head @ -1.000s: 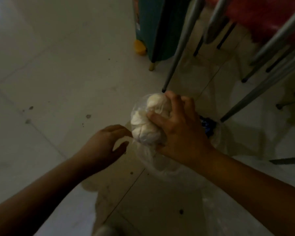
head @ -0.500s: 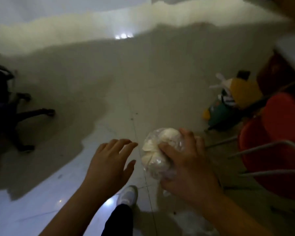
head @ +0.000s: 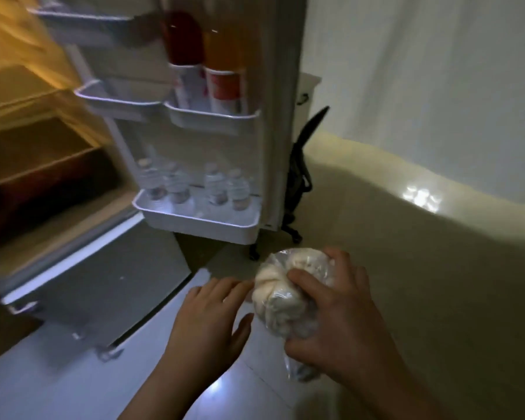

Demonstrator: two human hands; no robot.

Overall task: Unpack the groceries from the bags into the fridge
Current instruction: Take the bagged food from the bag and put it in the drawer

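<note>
So we've got the clear bag of white buns (head: pixel 281 294) in our right hand (head: pixel 340 316), fingers and thumb curled round it, held low over the floor just in front of the open fridge (head: pixel 52 165). Our left hand (head: pixel 208 322) is right beside the bag with fingers straight and loose, gripping nothing. The fridge door (head: pixel 273 86) has two big drink bottles (head: pixel 206 56) in the middle rack and small water bottles (head: pixel 194 186) in the bottom one.

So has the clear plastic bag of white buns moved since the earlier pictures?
Yes. The clear plastic bag of white buns, gripped in the right hand, has left the chair legs and floor bag and now hangs before the open white fridge door.
</note>
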